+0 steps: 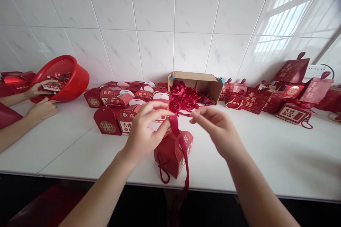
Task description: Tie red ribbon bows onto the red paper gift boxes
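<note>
A small dark red gift box (170, 150) with a gabled top and a twisted cord handle stands near the table's front edge, below my hands. A dark red ribbon (183, 145) runs down over the box and hangs past the table edge. My left hand (146, 127) is closed, pinching the ribbon just above the box top. To the right, my right hand (217, 127) is raised with thumb and fingers pinched together. A thin red strip reaches its fingertips and looks like part of the same ribbon. Neither hand touches the box body.
Behind my hands, a cardboard box (195, 75) lies on its side with a heap of red ribbons (183, 95) spilling out. Several gift boxes (108, 120) stand left; red gift bags (255, 100) line the right. Far left, another person's hands (44, 110) hold a tilted red basin (80, 78).
</note>
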`<state>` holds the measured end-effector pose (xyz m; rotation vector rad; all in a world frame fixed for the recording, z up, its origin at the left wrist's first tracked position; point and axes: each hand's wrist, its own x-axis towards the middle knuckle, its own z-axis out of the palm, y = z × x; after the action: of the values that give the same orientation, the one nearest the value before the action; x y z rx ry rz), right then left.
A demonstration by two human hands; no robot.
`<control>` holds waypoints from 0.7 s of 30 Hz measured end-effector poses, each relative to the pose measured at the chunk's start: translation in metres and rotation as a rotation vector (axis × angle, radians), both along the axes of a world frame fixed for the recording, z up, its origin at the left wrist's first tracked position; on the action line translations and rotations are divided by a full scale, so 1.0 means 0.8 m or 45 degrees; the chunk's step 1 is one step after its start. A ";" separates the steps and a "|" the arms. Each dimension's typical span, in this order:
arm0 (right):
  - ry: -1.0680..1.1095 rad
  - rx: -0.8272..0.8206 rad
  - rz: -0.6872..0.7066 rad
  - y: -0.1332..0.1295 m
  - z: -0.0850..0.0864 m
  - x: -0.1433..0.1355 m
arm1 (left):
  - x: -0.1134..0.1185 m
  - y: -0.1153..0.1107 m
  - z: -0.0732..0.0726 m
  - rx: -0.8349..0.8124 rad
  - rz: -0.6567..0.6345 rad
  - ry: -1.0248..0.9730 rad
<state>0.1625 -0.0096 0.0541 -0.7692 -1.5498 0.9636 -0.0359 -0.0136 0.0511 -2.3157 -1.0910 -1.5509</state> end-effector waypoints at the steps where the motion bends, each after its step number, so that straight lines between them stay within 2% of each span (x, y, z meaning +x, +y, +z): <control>1: -0.001 0.053 -0.052 -0.005 0.006 0.005 | -0.004 -0.003 -0.008 -0.060 -0.006 -0.022; 3: -0.063 0.129 -0.111 -0.013 0.016 0.012 | -0.010 -0.007 -0.024 -0.139 0.003 -0.095; 5: -0.197 0.163 -0.085 -0.016 0.021 0.009 | -0.009 -0.010 -0.029 -0.160 0.010 -0.179; 7: -0.326 0.160 0.035 -0.015 0.019 -0.002 | -0.003 -0.013 -0.023 -0.126 0.002 -0.245; 10: -0.396 0.116 0.215 -0.010 0.012 -0.022 | 0.007 -0.017 -0.002 -0.022 -0.016 -0.276; 13: -0.313 0.098 0.202 -0.011 0.011 -0.027 | 0.006 -0.024 0.008 -0.014 -0.015 -0.248; 16: -0.216 0.124 0.099 -0.025 0.017 -0.018 | -0.006 -0.029 -0.009 -0.205 -0.021 -0.149; 19: -0.129 0.202 -0.038 -0.043 0.024 0.006 | -0.020 -0.029 -0.041 -0.405 -0.011 -0.074; 21: -0.095 0.288 -0.156 -0.047 0.024 0.033 | -0.025 -0.027 -0.060 -0.470 0.016 -0.116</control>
<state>0.1887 -0.0471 0.0730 -0.7363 -1.6243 0.6629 -0.0562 -0.0351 0.0030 -2.4726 -1.5257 -1.5759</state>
